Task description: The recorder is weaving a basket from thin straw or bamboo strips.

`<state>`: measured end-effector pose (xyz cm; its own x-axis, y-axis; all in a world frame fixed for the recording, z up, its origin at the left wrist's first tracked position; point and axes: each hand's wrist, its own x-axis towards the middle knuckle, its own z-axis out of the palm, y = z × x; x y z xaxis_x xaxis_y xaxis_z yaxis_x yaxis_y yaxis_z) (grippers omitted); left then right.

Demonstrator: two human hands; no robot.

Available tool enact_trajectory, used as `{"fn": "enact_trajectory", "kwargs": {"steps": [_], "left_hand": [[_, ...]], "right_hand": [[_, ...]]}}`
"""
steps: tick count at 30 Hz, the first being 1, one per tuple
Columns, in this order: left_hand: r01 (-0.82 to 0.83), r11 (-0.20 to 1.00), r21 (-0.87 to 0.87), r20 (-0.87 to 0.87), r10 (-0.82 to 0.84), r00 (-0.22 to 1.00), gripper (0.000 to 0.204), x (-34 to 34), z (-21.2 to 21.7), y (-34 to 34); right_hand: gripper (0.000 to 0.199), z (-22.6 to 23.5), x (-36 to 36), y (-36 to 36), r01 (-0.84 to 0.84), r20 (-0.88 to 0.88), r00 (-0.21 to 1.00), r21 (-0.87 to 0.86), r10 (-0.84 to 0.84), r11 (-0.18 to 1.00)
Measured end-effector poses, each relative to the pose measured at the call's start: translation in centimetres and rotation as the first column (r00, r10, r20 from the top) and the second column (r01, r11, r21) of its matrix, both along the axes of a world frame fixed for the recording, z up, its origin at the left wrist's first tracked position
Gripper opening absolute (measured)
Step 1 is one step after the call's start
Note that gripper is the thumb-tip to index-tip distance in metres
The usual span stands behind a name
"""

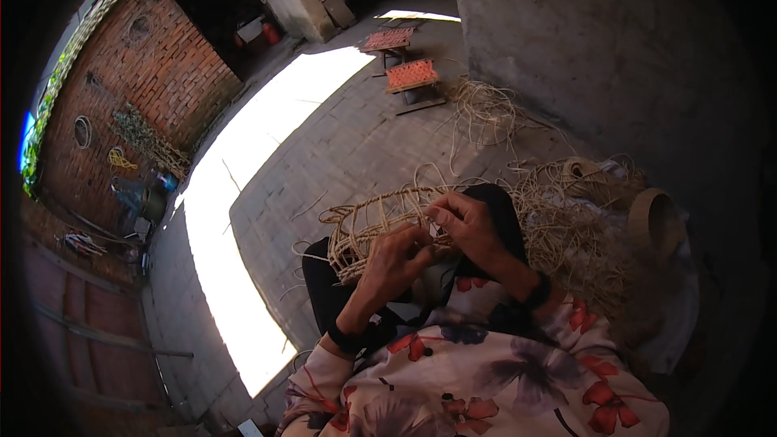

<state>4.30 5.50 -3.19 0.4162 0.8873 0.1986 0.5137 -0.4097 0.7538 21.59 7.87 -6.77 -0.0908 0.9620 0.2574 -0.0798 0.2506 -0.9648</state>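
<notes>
A half-woven basket of tan twisted cord rests across my dark-trousered knees, with open gaps between its strands. My left hand lies over the basket's near right side, its fingers curled closed on the weave. Just to the right, my right hand is closed in a pinch at the basket's end, thumb and forefinger together on a cord. The two hands nearly touch. Fingers cover the exact spot being held, so its detail is hidden. Loose cord ends stick out from the basket's far and left sides.
A large tangle of cord lies on the ground at my right, beside a tan roll on pale sheeting. Another cord heap is farther off. Two low stools with red woven seats stand ahead. A brick wall rises at far left.
</notes>
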Motion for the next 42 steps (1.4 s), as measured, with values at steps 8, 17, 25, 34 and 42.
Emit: {"fn": "enact_trajectory", "kwargs": {"steps": [8,17,25,34,42], "left_hand": [[0.000,1.000,0.005,-0.002,0.000,1.000,0.015,0.0,0.2,0.0],[-0.120,0.903,-0.412,0.309,0.262,0.914,0.014,-1.6,1.5,-1.8],[-0.143,0.900,-0.411,0.288,0.278,0.916,0.015,-1.3,1.4,-1.1],[-0.105,0.878,-0.467,0.322,0.279,0.905,0.014,-1.6,1.2,-0.8],[-0.137,0.904,-0.404,0.214,0.239,0.947,0.015,-2.1,1.5,-0.6]], "right_hand": [[0.010,-0.5,0.1,-0.1,-0.214,0.006,0.977,0.047,0.214,0.976],[0.008,-0.3,-0.3,-1.2,-0.372,-0.429,0.873,-0.280,0.231,0.885],[0.011,0.0,-0.9,-1.9,-0.272,-0.096,0.962,-0.207,0.257,0.940],[0.016,-0.4,-1.0,-1.6,-0.234,-0.008,0.972,-0.078,0.234,0.969],[0.018,0.6,-0.9,-1.6,-0.208,0.114,0.972,-0.003,0.207,0.978]]}}
